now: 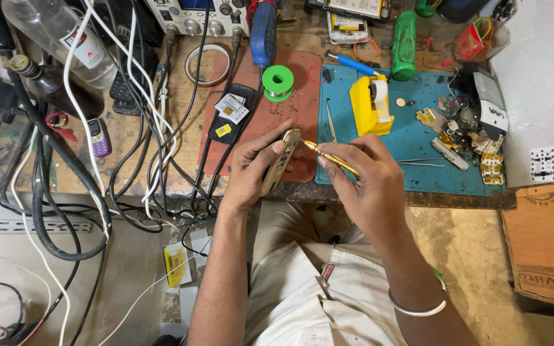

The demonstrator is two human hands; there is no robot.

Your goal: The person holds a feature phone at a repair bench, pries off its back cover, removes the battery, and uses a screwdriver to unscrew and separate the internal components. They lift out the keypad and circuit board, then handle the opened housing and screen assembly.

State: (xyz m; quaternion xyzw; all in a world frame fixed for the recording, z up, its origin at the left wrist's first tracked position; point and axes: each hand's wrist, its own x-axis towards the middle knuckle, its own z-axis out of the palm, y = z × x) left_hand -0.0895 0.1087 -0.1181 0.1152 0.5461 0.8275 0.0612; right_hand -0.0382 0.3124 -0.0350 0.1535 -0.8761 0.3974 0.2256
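My left hand grips a small gold-coloured phone body, tilted on its edge at the front rim of the workbench. My right hand holds a thin yellow-handled tool like a pen. Its metal tip touches the top end of the phone body. Both hands hover over the brown mat and the blue mat.
A yellow tape dispenser, green solder spool, tweezers and a pile of phone parts lie on the mats. A tangle of cables, a small purple phone and bottles crowd the left. A cardboard box sits lower right.
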